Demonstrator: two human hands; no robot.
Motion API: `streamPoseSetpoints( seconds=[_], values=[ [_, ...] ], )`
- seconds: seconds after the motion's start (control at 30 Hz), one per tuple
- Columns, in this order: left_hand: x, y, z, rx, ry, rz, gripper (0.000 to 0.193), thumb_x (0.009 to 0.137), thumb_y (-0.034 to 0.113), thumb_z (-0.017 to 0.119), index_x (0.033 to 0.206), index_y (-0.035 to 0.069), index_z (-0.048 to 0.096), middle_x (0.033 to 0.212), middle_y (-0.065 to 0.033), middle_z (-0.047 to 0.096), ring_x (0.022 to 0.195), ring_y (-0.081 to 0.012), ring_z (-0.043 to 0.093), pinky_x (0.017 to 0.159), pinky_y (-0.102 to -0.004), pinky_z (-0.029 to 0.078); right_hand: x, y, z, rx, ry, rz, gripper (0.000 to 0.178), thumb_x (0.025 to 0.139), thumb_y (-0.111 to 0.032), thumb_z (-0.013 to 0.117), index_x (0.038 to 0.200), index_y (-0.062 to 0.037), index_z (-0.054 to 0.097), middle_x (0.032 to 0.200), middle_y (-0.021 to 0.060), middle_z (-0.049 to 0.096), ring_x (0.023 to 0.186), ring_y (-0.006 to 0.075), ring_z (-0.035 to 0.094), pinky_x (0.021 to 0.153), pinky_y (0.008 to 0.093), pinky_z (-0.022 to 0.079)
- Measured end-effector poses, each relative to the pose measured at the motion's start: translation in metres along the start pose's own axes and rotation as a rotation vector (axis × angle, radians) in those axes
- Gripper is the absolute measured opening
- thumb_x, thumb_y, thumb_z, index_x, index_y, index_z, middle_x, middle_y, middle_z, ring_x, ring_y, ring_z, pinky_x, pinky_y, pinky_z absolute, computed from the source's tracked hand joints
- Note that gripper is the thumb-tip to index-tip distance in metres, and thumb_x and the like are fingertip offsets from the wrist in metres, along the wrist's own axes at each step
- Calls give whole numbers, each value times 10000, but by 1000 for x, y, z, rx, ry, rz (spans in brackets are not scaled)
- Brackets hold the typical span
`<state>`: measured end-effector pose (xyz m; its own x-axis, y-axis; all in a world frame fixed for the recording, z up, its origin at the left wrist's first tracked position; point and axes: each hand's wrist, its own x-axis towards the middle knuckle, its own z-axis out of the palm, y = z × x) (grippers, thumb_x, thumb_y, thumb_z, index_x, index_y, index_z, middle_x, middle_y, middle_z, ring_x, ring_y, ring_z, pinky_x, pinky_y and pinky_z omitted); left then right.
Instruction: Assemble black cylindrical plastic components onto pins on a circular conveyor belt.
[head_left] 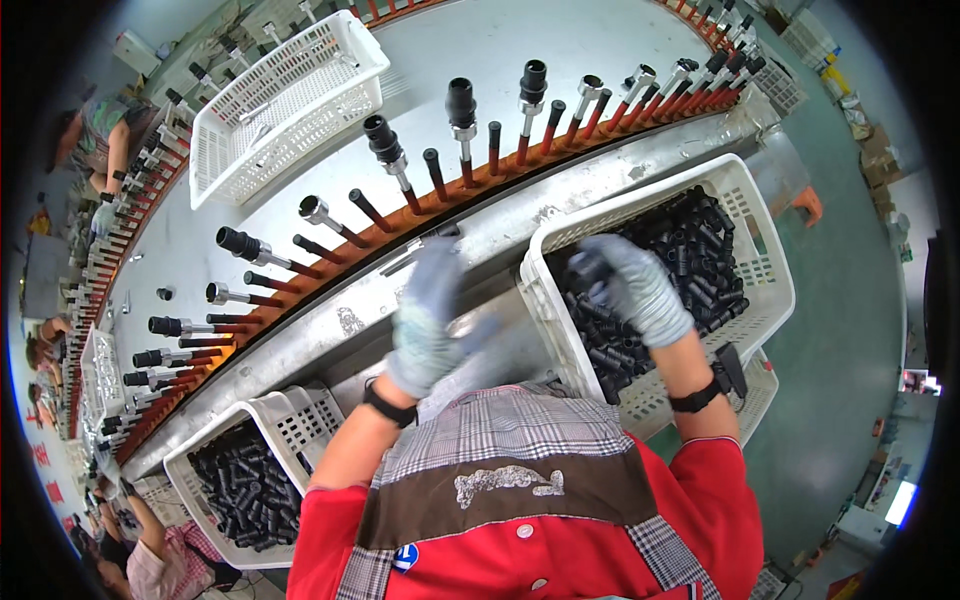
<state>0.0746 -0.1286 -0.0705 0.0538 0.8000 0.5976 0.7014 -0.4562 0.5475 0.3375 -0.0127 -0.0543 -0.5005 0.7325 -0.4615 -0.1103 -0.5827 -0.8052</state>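
Observation:
My right hand (640, 290), in a grey-white glove, is over a white plastic basket (770, 250) at the right. Its fingers are curled round a black cylindrical sleeve (590, 268), above a heap of similar black sleeves (700, 250). My left hand (428, 320), gloved the same way, is in front of the metal ledge of the conveyor. Its fingers stretch away from me with the thumb held apart, though motion blurs them. I make out nothing in its palm. Beyond it, silver sockets (315, 210) stand on red pegs, some topped with black sleeves (384, 140).
A curved conveyor (420, 215) carries the row of pegs across my front. Another white basket (180, 470) of black sleeves stands at lower left. On the table beyond the pegs lies a white basket (365, 95) with a few metal parts. Co-workers (110, 140) sit along the left.

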Motion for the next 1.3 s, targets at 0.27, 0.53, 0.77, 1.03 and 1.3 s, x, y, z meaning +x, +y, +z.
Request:
streamPoseSetpoints(
  seconds=[0.27,0.53,0.77,1.03,1.3],
  values=[
    [71,45,51,-986,-157,-152,260,772,-11,667,1028,20,626,1080,-130,663,1043,-197,624,914,-324,491,-22,48,46,-446,13,-646,369,932,-365,599,1066,-22,626,926,56,677,845,134,639,722,255,506],
    [239,-21,111,-1038,198,-519,302,869,343,698,899,61,594,736,-17,578,671,-140,593,747,-298,541,-53,17,13,8,-12,-202,425,977,-367,522,1201,-15,601,962,67,665,804,90,597,732,219,482],
    [298,-63,135,-1123,278,-510,277,875,321,695,891,74,572,723,-51,574,666,-180,625,688,-354,573,-50,2,-18,45,60,-171,394,976,-338,527,1173,-10,620,937,64,677,779,89,601,714,218,496],
    [248,-17,75,-1126,-41,-621,567,944,576,478,1144,46,515,807,-33,559,566,-113,499,526,-258,451,-38,-12,-20,-53,119,-223,369,982,-293,515,1192,-3,602,961,62,680,815,93,608,738,222,501],
    [146,7,5,-381,-516,-429,508,760,246,794,1140,8,556,904,-46,621,790,-134,629,727,-273,533,32,-44,48,-818,-81,-992,313,853,-65,638,1164,-35,618,1203,143,566,1045,223,600,870,293,499]
  ],
)
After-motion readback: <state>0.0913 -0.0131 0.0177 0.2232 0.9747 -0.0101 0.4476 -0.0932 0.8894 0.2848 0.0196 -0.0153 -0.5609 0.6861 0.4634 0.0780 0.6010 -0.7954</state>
